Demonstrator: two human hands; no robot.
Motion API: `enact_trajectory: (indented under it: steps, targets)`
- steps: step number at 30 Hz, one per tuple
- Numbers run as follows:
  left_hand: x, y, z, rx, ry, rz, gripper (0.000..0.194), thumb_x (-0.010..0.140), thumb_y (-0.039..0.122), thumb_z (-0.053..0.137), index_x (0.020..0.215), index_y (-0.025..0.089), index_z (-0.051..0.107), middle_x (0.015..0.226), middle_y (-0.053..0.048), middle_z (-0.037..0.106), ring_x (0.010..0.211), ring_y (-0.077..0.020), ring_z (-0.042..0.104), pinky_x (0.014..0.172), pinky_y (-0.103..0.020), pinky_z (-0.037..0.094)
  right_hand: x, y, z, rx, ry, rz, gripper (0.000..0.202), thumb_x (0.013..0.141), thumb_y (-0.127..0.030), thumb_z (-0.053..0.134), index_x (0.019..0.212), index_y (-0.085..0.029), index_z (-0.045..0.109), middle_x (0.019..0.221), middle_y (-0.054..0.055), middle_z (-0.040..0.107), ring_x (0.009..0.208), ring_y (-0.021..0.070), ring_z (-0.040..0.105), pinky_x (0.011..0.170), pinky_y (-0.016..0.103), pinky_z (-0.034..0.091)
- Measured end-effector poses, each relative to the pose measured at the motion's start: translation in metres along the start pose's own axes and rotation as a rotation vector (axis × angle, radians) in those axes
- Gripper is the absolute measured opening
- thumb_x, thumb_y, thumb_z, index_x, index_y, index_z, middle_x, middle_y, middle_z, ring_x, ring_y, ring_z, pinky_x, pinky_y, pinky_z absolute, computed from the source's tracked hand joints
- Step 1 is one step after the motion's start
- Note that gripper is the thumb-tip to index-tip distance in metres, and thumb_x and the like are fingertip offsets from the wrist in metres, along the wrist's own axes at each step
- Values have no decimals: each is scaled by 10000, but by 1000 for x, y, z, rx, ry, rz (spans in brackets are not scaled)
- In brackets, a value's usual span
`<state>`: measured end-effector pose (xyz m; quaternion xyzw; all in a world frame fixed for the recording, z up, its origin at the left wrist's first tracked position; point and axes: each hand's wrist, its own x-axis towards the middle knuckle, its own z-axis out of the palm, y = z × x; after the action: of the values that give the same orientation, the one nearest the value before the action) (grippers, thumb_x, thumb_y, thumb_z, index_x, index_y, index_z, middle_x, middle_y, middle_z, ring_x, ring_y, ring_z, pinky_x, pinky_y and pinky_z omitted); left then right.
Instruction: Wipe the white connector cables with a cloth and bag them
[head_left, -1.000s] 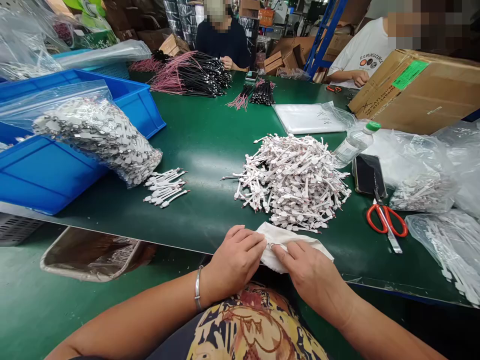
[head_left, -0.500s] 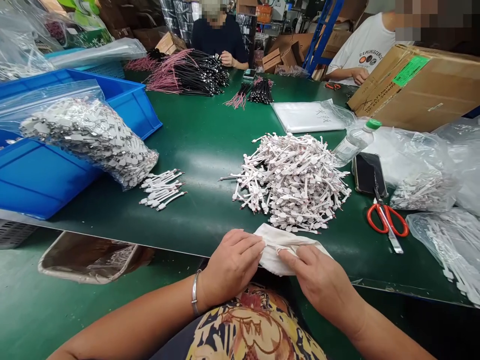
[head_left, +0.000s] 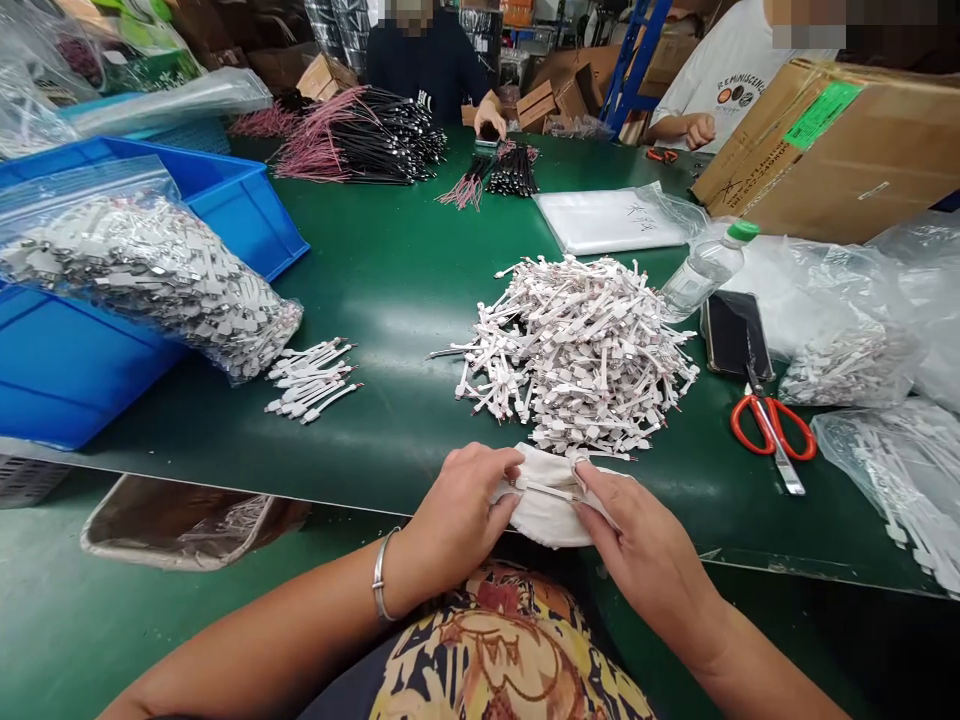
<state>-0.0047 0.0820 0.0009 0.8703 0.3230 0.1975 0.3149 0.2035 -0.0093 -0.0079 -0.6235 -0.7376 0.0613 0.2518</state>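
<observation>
At the table's front edge my left hand pinches one end of a short white cable, over a white cloth. The cable's other end is between the thumb and fingers of my right hand, which also touches the cloth. Just beyond both hands lies a large pile of short white cables. A smaller group of white cables is spread out to the left, beside a clear bag full of white connectors.
Red-handled scissors, a phone and a bottle stand or lie at the right, near a cardboard box. A blue bin is at the left. Two people sit across the table.
The cable now shows between my hands, whose fingers have shifted on the cloth. Across the table, a person's hand has moved to the phone there. The view has shifted slightly.
</observation>
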Motion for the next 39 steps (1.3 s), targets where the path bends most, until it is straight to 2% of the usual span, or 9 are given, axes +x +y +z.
enact_trajectory:
  steps: [5, 11, 18, 24, 27, 29, 32, 36, 39]
  targets:
    - [9, -1, -3, 49, -79, 26, 280, 860, 172, 501, 1137, 205, 480, 954, -33, 606, 892, -190, 484, 793, -352, 387, 3, 0, 4, -24, -45, -15, 439, 887, -166, 462, 1319, -178, 386, 1049, 110, 621, 930, 217, 576, 770, 373, 515]
    - [9, -3, -3, 78, -60, 65, 274, 873, 185, 474, 1145, 196, 502, 969, -58, 606, 899, -192, 498, 799, -353, 403, 4, 3, 6, -34, -57, -60, 440, 880, -110, 436, 1311, -184, 387, 990, 89, 629, 868, 196, 573, 755, 354, 507]
    - [9, -1, -4, 128, -57, 128, 374, 847, 146, 490, 1217, 191, 450, 963, -61, 615, 885, -189, 516, 800, -349, 418, 10, 3, 4, -79, -68, -117, 381, 900, -136, 403, 1278, -176, 428, 947, 84, 638, 828, 183, 578, 722, 331, 508]
    - [12, -2, -3, 228, -109, 200, 287, 877, 147, 430, 1156, 171, 490, 916, -62, 621, 837, -185, 523, 778, -336, 433, 10, 7, 8, -124, -22, -175, 372, 900, -117, 393, 1269, -153, 425, 891, 81, 630, 774, 182, 559, 697, 330, 496]
    - [13, -5, -1, 206, -81, 194, 265, 885, 158, 415, 1127, 169, 522, 905, -65, 634, 811, -182, 535, 761, -330, 442, 9, 8, 10, -104, -17, -166, 391, 895, -126, 403, 1285, -151, 406, 893, 82, 631, 777, 184, 571, 690, 331, 499]
    - [14, -6, -1, 108, -36, 122, 252, 883, 189, 433, 1108, 178, 548, 901, -60, 644, 810, -176, 550, 752, -321, 449, 9, 9, 11, -65, -1, -145, 400, 894, -148, 413, 1294, -170, 400, 918, 81, 641, 797, 184, 588, 697, 328, 505]
    - [18, -3, -6, -218, -33, -101, 234, 854, 247, 497, 1065, 186, 578, 877, -43, 656, 795, -161, 581, 730, -295, 457, 9, 8, 10, 55, 75, -31, 378, 892, -216, 450, 1269, -199, 433, 994, 88, 650, 879, 193, 613, 759, 336, 517]
    - [24, 1, -16, -774, -147, -453, 276, 757, 296, 626, 984, 149, 574, 749, -19, 657, 682, -132, 602, 633, -240, 448, 12, 6, 6, 292, 139, 234, 388, 867, -306, 514, 1242, -218, 461, 1009, 92, 654, 883, 201, 639, 776, 340, 532]
    - [27, -2, -19, -1017, -199, -557, 349, 702, 301, 690, 982, 147, 552, 676, 0, 649, 637, -117, 611, 618, -221, 447, 14, 6, 4, 453, 123, 330, 406, 855, -316, 534, 1242, -221, 459, 973, 77, 658, 841, 189, 649, 740, 318, 542]
